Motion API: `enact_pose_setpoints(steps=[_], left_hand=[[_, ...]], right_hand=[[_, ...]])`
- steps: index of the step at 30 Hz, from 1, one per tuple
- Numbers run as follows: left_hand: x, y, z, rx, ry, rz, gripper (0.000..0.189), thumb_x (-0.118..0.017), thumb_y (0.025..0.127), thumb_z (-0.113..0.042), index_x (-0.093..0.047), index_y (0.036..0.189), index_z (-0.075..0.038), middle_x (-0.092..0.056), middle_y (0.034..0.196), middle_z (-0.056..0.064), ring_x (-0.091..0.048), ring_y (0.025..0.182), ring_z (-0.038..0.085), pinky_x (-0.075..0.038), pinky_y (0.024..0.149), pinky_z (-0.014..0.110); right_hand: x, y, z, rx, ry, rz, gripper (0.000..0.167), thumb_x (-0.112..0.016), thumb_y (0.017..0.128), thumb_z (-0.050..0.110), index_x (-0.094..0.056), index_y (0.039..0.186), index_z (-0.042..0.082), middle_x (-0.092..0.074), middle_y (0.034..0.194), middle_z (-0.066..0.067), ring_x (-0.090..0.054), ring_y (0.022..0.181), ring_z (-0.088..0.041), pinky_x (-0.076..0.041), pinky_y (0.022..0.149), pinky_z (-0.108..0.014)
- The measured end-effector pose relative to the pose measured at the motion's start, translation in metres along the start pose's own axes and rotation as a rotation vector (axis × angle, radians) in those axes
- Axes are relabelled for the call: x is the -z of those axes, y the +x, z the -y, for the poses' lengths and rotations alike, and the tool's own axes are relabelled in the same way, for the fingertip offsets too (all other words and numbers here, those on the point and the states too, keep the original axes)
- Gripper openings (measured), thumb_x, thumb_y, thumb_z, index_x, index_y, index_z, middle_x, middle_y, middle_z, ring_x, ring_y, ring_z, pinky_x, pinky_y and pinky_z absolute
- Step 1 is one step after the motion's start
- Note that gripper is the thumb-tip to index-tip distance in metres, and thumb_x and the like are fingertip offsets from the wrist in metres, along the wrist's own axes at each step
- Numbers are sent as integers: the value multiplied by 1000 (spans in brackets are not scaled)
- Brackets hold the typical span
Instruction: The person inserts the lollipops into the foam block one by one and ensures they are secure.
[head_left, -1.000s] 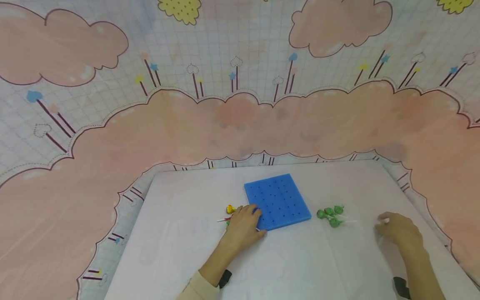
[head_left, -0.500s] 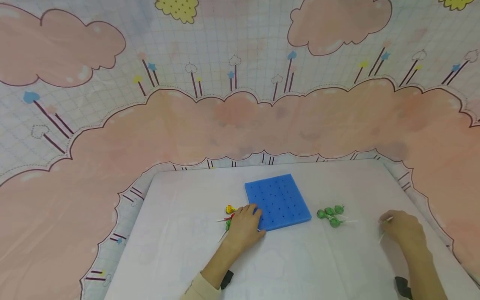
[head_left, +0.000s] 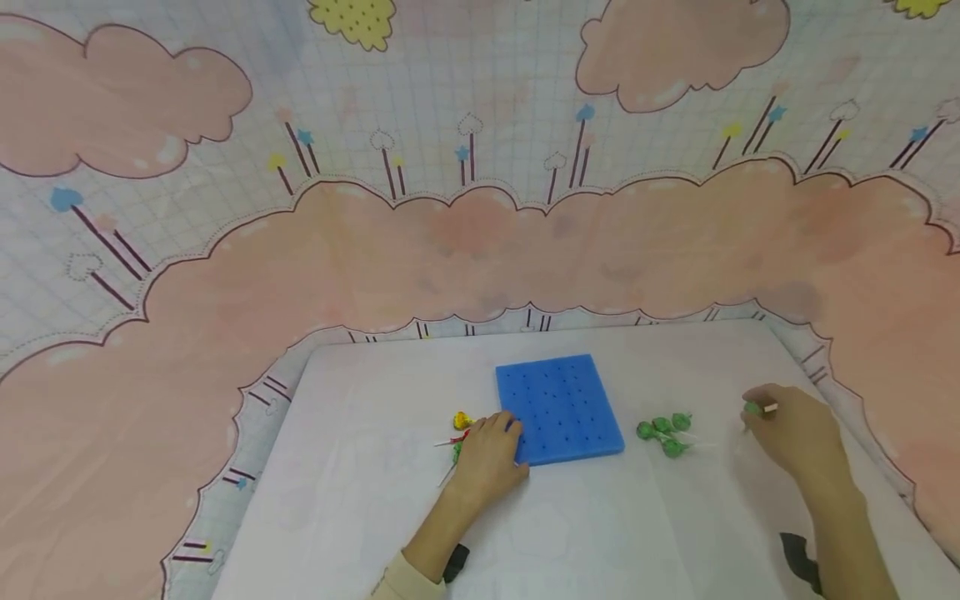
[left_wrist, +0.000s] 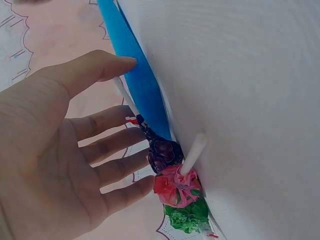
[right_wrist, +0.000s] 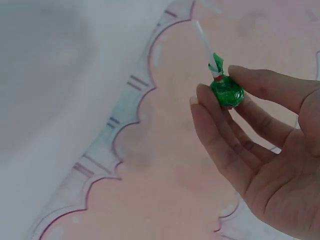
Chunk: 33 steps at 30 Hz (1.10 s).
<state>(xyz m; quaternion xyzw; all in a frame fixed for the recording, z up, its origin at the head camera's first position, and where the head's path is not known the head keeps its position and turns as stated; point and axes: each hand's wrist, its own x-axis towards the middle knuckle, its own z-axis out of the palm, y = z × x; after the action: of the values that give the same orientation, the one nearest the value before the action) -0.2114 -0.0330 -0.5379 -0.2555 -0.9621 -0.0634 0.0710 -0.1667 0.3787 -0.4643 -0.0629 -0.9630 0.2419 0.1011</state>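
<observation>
In the right wrist view my right hand (right_wrist: 265, 135) pinches a green-wrapped lollipop (right_wrist: 227, 94) by its candy head, its white stick pointing up. The head view puts this hand (head_left: 802, 433) over the table's right side. My left hand (head_left: 487, 454) lies at the near left corner of a blue board (head_left: 562, 408) dotted with small holes, thumb tip at the board's edge and the other fingers spread. Beside those fingers, the left wrist view shows a dark purple lollipop (left_wrist: 164, 156), a red-pink one (left_wrist: 177, 187) and a green one (left_wrist: 186, 217).
Several green lollipops (head_left: 662, 427) lie in a cluster right of the board. A yellow lollipop (head_left: 462, 421) shows left of it, partly behind the left hand. All rest on a white table (head_left: 600, 525); a patterned cloth (head_left: 480, 258) hangs behind.
My right hand has lifted and turned, bringing the green lollipop between its fingers into sight. The left hand has stayed at the board's corner, while the board has turned slightly.
</observation>
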Motion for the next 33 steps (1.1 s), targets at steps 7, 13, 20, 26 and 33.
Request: enact_pose_setpoints(steps=[7, 13, 20, 26, 33], left_hand=[[1, -1, 1, 6, 0, 2, 52, -86, 82, -34, -71, 123, -6, -66, 131, 11, -62, 126, 29, -48, 109, 49], [2, 1, -2, -1, 3, 16, 53, -86, 81, -33, -70, 123, -5, -66, 130, 10, -61, 126, 28, -49, 108, 48], [1, 2, -3, 2, 7, 17, 52, -86, 81, -33, -70, 122, -6, -65, 128, 9, -62, 124, 27, -49, 106, 48], [1, -1, -2, 16, -2, 29, 53, -86, 81, -33, -70, 123, -5, -65, 130, 10, -63, 123, 29, -48, 108, 52], [0, -1, -1, 19, 2, 22, 53, -85, 81, -34, -70, 123, -6, -65, 130, 10, -63, 122, 28, -47, 108, 53]], right_hand=[[-10, 7, 44, 102, 96, -82, 22, -72, 93, 7, -70, 113, -3, -69, 106, -26, -68, 89, -42, -52, 59, -39], [-26, 13, 66, 165, 182, -115, 21, -71, 95, 6, -69, 115, 1, -67, 116, -24, -68, 103, -47, -58, 79, -60], [-62, 27, 87, 275, 169, -107, 31, -75, 92, 2, -67, 123, 2, -67, 117, -19, -69, 105, -42, -57, 86, -58], [-90, 37, 98, 310, 182, -100, 27, -76, 93, 4, -68, 119, 3, -65, 120, -16, -70, 107, -37, -59, 88, -53], [-105, 50, 107, 354, 201, -123, 26, -77, 92, 3, -68, 117, 2, -65, 118, -17, -70, 106, -37, -59, 89, -53]])
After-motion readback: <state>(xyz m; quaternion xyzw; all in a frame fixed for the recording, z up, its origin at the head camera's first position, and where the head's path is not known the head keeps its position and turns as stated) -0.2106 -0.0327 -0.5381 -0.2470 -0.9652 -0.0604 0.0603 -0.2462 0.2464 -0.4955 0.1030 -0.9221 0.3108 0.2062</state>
